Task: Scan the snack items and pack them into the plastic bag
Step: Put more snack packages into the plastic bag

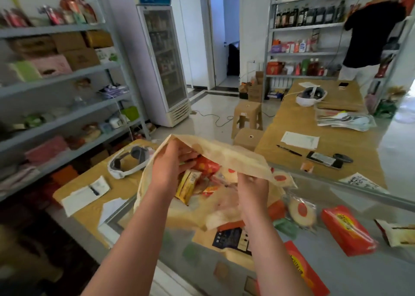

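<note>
A translucent cream plastic bag (235, 154) is held open above the glass counter. My left hand (173, 165) grips its left rim, fingers curled inside the mouth. My right hand (253, 188) pinches the near right rim. Inside the bag lie several snack packs, among them a yellow packet (187, 185) and a red packet (206, 165). On the counter to the right sit a round wrapped cake with a red dot (302, 211), a red snack pack (347, 229) and a white pack (397, 231). Another red pack (301, 266) lies near my right forearm.
The glass counter (359, 271) spans the foreground. A wooden table (89, 208) at left holds a white headset (128, 161) and papers. The far table carries a phone (325, 158), pen and another headset. Shelves line the left; a person (372, 32) stands at the back right shelf.
</note>
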Tool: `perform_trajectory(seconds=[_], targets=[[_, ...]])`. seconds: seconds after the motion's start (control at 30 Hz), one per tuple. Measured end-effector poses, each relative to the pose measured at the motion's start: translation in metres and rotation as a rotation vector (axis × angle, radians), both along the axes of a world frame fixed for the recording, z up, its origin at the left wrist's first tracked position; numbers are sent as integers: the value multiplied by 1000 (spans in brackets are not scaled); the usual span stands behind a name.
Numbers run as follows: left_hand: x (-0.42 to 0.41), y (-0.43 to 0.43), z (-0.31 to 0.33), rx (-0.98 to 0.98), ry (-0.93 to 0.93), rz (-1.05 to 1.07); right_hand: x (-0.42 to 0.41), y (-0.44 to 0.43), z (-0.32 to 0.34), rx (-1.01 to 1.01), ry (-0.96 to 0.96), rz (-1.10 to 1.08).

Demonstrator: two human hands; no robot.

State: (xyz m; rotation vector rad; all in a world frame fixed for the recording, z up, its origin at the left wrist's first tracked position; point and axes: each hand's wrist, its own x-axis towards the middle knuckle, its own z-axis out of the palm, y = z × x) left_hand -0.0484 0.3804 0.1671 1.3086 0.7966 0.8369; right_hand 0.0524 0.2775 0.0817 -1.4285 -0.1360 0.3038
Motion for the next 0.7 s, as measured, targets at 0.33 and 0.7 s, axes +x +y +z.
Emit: perform_trajectory(seconds=[0.33, 0.7], targets=[[-6, 22, 28, -71, 39, -122, -2, 37, -15, -60, 169, 202], [-22, 26, 39, 241, 303, -237, 5, 131, -23, -162, 235, -216]])
